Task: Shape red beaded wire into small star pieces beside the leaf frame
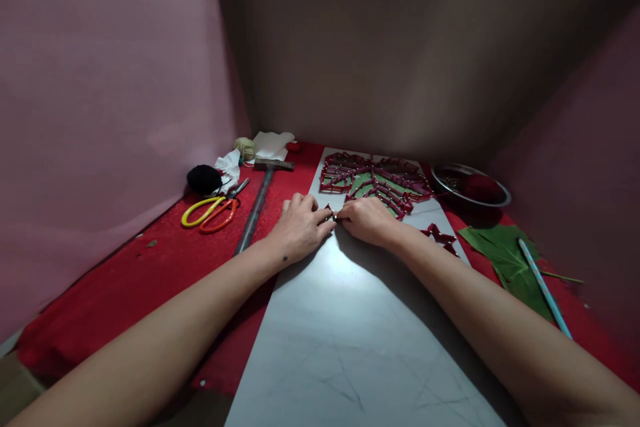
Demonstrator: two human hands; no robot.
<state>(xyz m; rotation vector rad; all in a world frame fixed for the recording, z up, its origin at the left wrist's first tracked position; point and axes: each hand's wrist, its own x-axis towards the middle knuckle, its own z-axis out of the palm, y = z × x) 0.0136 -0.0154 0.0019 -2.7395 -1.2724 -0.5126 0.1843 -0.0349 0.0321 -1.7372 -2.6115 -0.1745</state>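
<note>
The left hand and the right hand meet almost fingertip to fingertip over a white board; the fingers of each grip are drawn together, but whether either is clamped on thread or nail I cannot tell. The small figure of nails and dark red thread lies right at the fingertips, between the two grips and partly hidden by them. Just beyond on the board stands a large leaf pattern of nails wound with red thread over green, and a red thread star shows behind the right forearm. Faint lines mark the board's near end. The board lies on a worktop covered in red cloth. Left of it are a hammer, scissors with yellow and orange handles, a black yarn ball, a cream yarn ball and white paper. To the right sit a metal bowl holding dark red yarn, and a green leaf under a pale blue pencil. Pinkish walls flank the worktop, with a dim brownish-grey wall behind.
</note>
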